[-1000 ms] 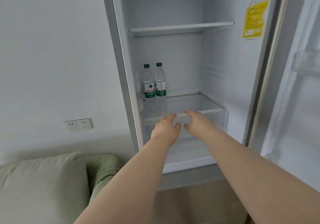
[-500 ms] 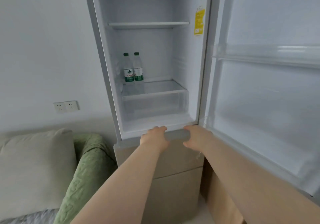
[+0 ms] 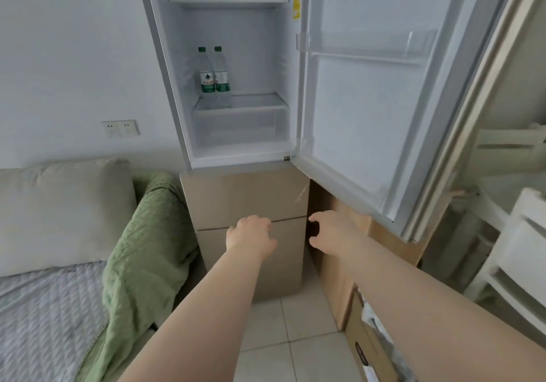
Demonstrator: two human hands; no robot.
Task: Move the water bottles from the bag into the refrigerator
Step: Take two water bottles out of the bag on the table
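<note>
Inspector: Two water bottles [image 3: 214, 71] stand on the refrigerator's [image 3: 254, 42] shelf [image 3: 257, 102], left rear.

Operator: My hands?

Inspector: Your left hand [image 3: 249, 234] and right hand [image 3: 331, 231] have dropped from that shelf to the lower drawers [image 3: 245, 198], fingers loosely curled, empty. Likely you fetch more; bag unseen.

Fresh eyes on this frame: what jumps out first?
The open refrigerator fills the upper middle, its door swung wide to the right, with two green-capped water bottles upright side by side at the left of its glass shelf. Below, the left hand and right hand are held out empty in front of the beige lower drawers.
</note>
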